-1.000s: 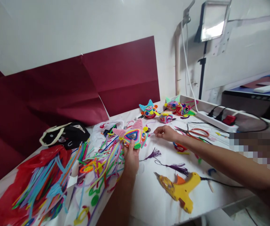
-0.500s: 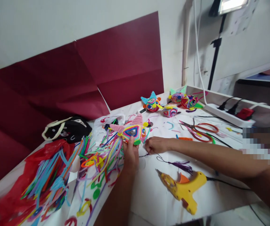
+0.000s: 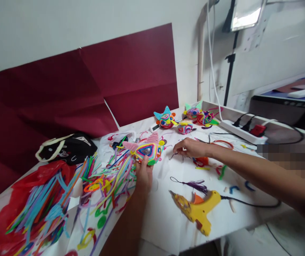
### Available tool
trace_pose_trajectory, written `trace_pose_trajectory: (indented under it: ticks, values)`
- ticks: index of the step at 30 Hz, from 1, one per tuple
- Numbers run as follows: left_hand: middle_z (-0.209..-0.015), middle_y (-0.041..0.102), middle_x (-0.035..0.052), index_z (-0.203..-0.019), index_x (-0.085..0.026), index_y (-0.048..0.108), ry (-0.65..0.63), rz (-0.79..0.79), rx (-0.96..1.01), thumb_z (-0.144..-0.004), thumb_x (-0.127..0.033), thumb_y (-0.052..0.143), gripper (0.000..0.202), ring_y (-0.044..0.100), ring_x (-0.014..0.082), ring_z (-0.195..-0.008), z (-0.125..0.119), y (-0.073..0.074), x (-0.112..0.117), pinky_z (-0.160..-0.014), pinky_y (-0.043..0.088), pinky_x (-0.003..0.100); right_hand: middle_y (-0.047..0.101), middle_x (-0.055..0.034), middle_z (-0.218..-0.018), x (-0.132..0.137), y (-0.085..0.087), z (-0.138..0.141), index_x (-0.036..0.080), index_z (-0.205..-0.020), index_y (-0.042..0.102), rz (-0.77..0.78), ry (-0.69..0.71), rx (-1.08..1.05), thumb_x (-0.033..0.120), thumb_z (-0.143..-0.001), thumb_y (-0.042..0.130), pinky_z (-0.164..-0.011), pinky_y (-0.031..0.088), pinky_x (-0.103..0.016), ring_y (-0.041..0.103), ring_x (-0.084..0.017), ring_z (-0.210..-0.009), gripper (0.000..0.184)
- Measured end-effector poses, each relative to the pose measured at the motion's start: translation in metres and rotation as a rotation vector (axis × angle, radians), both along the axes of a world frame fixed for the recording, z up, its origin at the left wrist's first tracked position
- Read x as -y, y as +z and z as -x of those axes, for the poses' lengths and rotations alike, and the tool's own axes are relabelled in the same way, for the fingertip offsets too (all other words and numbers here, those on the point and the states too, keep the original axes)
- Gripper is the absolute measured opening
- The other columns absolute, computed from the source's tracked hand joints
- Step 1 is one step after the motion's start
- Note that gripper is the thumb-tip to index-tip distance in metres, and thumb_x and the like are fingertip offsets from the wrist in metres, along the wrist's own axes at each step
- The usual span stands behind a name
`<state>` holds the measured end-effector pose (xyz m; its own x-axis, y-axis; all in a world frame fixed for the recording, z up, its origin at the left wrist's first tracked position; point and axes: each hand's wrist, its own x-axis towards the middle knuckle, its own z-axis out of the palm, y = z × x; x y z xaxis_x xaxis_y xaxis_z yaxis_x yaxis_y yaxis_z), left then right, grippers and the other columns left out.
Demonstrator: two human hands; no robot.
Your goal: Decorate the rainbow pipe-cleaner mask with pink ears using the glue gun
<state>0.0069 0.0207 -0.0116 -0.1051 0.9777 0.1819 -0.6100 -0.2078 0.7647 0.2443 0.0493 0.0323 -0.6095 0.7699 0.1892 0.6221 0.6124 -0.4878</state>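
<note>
My left hand [image 3: 142, 174] is closed around a fish-shaped craft [image 3: 146, 151] covered in coloured pipe cleaners. Pink fins stand up from it, and a blue-edged oval sits on its side. To the right, over the white tabletop, my right hand [image 3: 188, 147] has its fingers bent together. A thin dark cord [image 3: 173, 155] shows at its fingertips; the rest is hidden by the hand. Nearer me lies a purple tassel [image 3: 197, 185] with a loop. Just below it a yellow hot glue gun [image 3: 199, 209] rests on its side.
Loose pipe cleaners [image 3: 115, 177] and a red plastic bag [image 3: 16, 199] cover the left side. A black pouch [image 3: 67, 147] lies behind them. Several finished crafts [image 3: 167, 119] stand at the back. A power strip [image 3: 243, 131] with plugs and red-handled scissors [image 3: 223, 143] are at right.
My right hand has moved away from the fish craft, to the right and farther back, with the dark cord at its fingers. The left hand still holds the craft. The view has shifted slightly right.
</note>
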Motion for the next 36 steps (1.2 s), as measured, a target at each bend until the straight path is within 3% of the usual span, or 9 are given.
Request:
trace_pose_trajectory:
  ticks: [4, 8, 17, 21, 25, 32, 36]
  values:
    - [-0.139, 0.057, 0.0064, -0.132, -0.032, 0.054, -0.035, 0.024, 0.008, -0.075, -0.031, 0.076, 0.062, 0.052, 0.0286, -0.131, -0.005, 0.003, 0.005, -0.104, 0.048, 0.044, 0.073, -0.0072, -0.098, 0.003, 0.0, -0.014, 0.02, -0.099, 0.074, -0.05, -0.046, -0.039, 0.005, -0.078, 0.056, -0.078, 0.046, -0.031, 0.066, -0.021, -0.086, 0.031]
    - [-0.135, 0.061, 0.0071, -0.133, -0.028, 0.053, -0.069, 0.033, 0.018, -0.075, -0.03, 0.076, 0.062, 0.05, 0.0292, -0.132, -0.008, 0.005, 0.008, -0.107, 0.046, 0.048, 0.071, -0.0101, -0.096, 0.02, -0.006, -0.03, 0.019, -0.095, 0.074, -0.096, -0.112, -0.054, 0.006, -0.076, 0.057, -0.075, 0.047, -0.032, 0.065, -0.023, -0.084, 0.029]
    - [-0.139, 0.059, 0.0048, -0.129, -0.031, 0.057, -0.129, 0.072, 0.045, -0.073, -0.027, 0.078, 0.059, 0.047, 0.0275, -0.135, -0.01, 0.002, 0.009, -0.111, 0.041, 0.048, 0.072, -0.0098, -0.089, 0.101, -0.011, -0.066, 0.016, -0.095, 0.071, -0.042, -0.089, -0.041, 0.014, -0.089, 0.049, -0.072, 0.048, -0.03, 0.066, -0.02, -0.079, 0.023]
    - [-0.139, 0.058, 0.005, -0.128, -0.031, 0.058, -0.16, 0.053, 0.067, -0.075, -0.028, 0.077, 0.057, 0.047, 0.0279, -0.135, -0.01, 0.001, 0.009, -0.111, 0.041, 0.048, 0.068, -0.0114, -0.107, 0.143, -0.012, -0.055, 0.017, -0.112, 0.067, 0.001, -0.005, -0.019, 0.02, -0.093, 0.05, -0.088, 0.048, -0.033, 0.063, -0.021, -0.1, 0.025]
    - [-0.139, 0.059, 0.0049, -0.129, -0.03, 0.057, -0.181, 0.049, 0.068, -0.076, -0.029, 0.076, 0.056, 0.046, 0.027, -0.136, -0.01, 0.0, 0.008, -0.112, 0.039, 0.049, 0.061, -0.0142, -0.126, 0.169, -0.021, -0.032, 0.017, -0.129, 0.057, -0.033, 0.115, 0.042, 0.022, -0.091, 0.056, -0.101, 0.041, -0.04, 0.054, -0.025, -0.117, 0.039]
    - [-0.142, 0.057, 0.0044, -0.132, -0.031, 0.055, -0.238, 0.035, 0.062, -0.079, -0.028, 0.072, 0.056, 0.046, 0.0269, -0.136, -0.009, -0.003, 0.009, -0.112, 0.039, 0.05, 0.067, -0.0116, -0.101, 0.173, -0.036, -0.012, 0.015, -0.119, 0.059, -0.109, 0.105, 0.174, 0.015, -0.096, 0.038, -0.092, 0.041, -0.043, 0.056, -0.024, -0.097, 0.031]
    - [-0.141, 0.057, 0.0046, -0.131, -0.031, 0.055, -0.246, 0.025, 0.073, -0.077, -0.028, 0.074, 0.058, 0.049, 0.028, -0.134, -0.009, -0.007, 0.008, -0.112, 0.039, 0.052, 0.058, -0.015, -0.129, 0.173, -0.031, -0.007, 0.016, -0.133, 0.051, -0.101, 0.067, 0.209, 0.018, -0.092, 0.047, -0.099, 0.038, -0.046, 0.053, -0.028, -0.114, 0.042]
